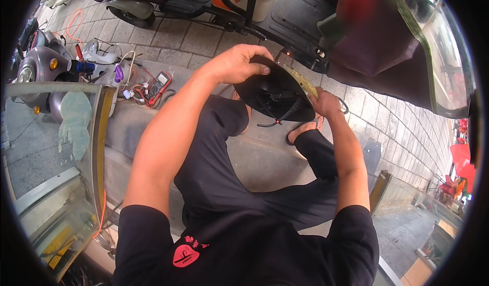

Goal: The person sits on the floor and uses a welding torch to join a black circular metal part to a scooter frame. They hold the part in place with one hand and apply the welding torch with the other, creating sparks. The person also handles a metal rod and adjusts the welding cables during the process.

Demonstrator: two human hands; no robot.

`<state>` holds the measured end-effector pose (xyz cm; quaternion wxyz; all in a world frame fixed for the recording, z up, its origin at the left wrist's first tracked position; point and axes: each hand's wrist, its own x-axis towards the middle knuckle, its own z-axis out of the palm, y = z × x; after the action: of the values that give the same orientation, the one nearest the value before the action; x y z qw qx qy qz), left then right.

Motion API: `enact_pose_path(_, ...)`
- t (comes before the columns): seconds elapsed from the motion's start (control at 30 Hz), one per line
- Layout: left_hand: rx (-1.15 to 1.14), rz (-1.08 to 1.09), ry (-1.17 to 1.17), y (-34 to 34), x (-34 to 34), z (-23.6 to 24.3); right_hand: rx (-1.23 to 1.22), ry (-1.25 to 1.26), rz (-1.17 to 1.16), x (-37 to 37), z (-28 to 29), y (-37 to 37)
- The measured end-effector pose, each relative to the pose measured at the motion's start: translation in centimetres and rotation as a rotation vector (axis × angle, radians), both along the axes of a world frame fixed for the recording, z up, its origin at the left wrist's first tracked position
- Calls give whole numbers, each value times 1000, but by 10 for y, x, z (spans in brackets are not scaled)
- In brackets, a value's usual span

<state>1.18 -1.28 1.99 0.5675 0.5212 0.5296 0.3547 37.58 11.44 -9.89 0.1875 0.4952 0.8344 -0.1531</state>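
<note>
Between my hands, above my knees, is a dark, rounded, shell-like piece [272, 90] with a yellowish, worn strip [301, 81] along its far right edge. Its exact kind I cannot make out. My left hand [243, 64] grips the upper left rim, thumb on the near face and fingers over the edge. At the lower right, my right hand [326, 104] is closed on the rim beside the yellowish strip. Thin black straps or cords [276, 118] cross the dark face and hang at its lower edge. A dark cable loop [345, 104] shows beside the right hand.
Left of my legs, a red multimeter [160, 85] lies among loose wires, near a purple-handled tool [118, 74]. A grey scooter [46, 72] stands further left, behind a glass door [97, 138]. Ahead is a dark three-wheeled vehicle [300, 19] with a draped cover [387, 62].
</note>
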Motion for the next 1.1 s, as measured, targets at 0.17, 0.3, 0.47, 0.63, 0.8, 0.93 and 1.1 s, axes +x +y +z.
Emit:
enact_pose_path(0.17,6,0,19,-1,0,3,-6,-8,1,0,0,1)
enact_pose_path(0.3,-1,5,9,0,1,1,2,-10,12,1,-4,3)
enact_pose_path(0.47,-18,12,-1,0,1,1,-3,-12,16,-1,-4,4)
enact_pose_path(0.63,-18,8,-24,0,1,2,-5,-30,18,-3,-4,6)
enact_pose_path(0.8,-21,8,-56,0,1,1,-9,-34,19,-5,-3,7)
enact_pose_path(0.93,-4,3,-21,0,1,1,-3,-36,23,-4,-4,8)
enact_pose_path(1.1,0,3,-4,0,2,5,-6,-34,27,-2,-5,8)
